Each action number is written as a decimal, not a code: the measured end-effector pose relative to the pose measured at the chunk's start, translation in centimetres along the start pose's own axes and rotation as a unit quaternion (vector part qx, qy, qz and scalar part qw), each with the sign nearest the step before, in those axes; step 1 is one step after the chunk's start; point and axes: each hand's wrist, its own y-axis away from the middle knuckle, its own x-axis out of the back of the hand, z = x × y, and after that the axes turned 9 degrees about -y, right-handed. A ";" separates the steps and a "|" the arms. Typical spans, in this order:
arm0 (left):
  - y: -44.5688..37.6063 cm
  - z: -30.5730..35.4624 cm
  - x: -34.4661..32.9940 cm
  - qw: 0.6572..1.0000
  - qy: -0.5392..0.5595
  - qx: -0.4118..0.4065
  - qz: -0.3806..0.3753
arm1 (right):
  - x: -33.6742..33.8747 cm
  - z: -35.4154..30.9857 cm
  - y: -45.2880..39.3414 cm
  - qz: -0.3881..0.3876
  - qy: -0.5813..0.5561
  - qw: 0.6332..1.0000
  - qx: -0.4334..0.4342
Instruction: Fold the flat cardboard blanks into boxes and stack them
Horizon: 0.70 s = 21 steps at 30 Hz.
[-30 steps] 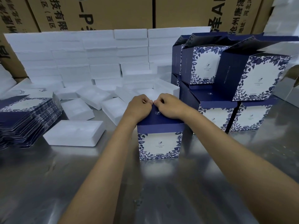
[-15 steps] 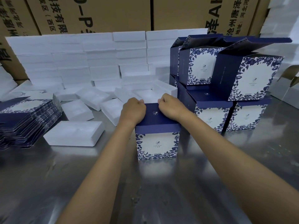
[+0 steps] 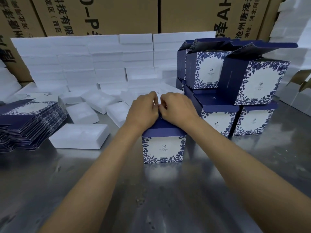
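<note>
A folded blue-and-white floral box stands upright on the steel table in the middle. My left hand and my right hand lie on its dark blue top, fingers curled over the far edge of the lid, knuckles nearly touching. What the fingertips pinch is hidden behind the hands. A pile of flat printed blanks lies at the left. Finished boxes are stacked in two layers at the right, the upper ones with lids ajar.
White foam trays lie loose on the table left of the box, and more foam blocks are stacked along the back. Large brown cartons form a wall behind. An open grey carton sits at far right.
My hands were apart at the lid's far corners half a second ago; they have come together at the middle of the far edge. The box stays where it was.
</note>
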 end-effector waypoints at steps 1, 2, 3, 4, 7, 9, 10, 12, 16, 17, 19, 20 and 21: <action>0.2 0.1 0.3 1.000 -0.008 -0.001 -0.016 | 0.2 -0.1 0.2 -0.002 0.010 1.000 -0.004; 0.5 0.1 0.5 1.000 -0.015 0.001 -0.023 | 0.3 -0.2 0.6 -0.001 0.018 1.000 -0.006; 1.0 0.0 0.6 1.000 -0.015 0.001 -0.023 | 0.2 -0.3 1.3 0.003 0.020 1.000 -0.004; 1.8 0.0 0.5 1.000 0.003 0.000 -0.024 | 0.0 -0.2 2.1 0.011 0.008 1.000 0.000; 4.8 -0.3 0.1 0.986 0.165 -0.006 -0.037 | -0.8 0.7 5.1 0.027 -0.185 0.982 0.001; 6.5 -0.8 0.3 0.957 0.285 0.009 -0.045 | -0.7 1.6 7.1 0.018 -0.415 0.909 -0.039; 7.0 -1.1 0.4 0.940 0.335 0.025 -0.058 | -0.5 2.1 7.8 0.001 -0.500 0.864 -0.059; 7.6 -1.8 0.6 0.909 0.405 0.050 -0.083 | -0.4 2.7 8.7 -0.031 -0.580 0.811 -0.070; 8.4 -2.3 0.1 0.858 0.501 0.044 -0.103 | -0.4 2.5 9.2 -0.043 -0.600 0.796 -0.069; 8.6 -2.2 -0.2 0.853 0.511 0.044 -0.097 | -0.4 2.5 9.3 -0.039 -0.599 0.797 -0.069; 8.7 -2.2 -0.6 0.853 0.516 0.041 -0.072 | -0.7 2.6 9.4 -0.023 -0.589 0.805 -0.067; 8.8 -2.2 -0.8 0.857 0.512 0.039 -0.056 | -1.0 2.5 9.4 -0.009 -0.581 0.811 -0.067; 8.8 -2.1 -0.9 0.861 0.505 0.038 -0.042 | -1.2 2.3 9.5 0.010 -0.573 0.817 -0.067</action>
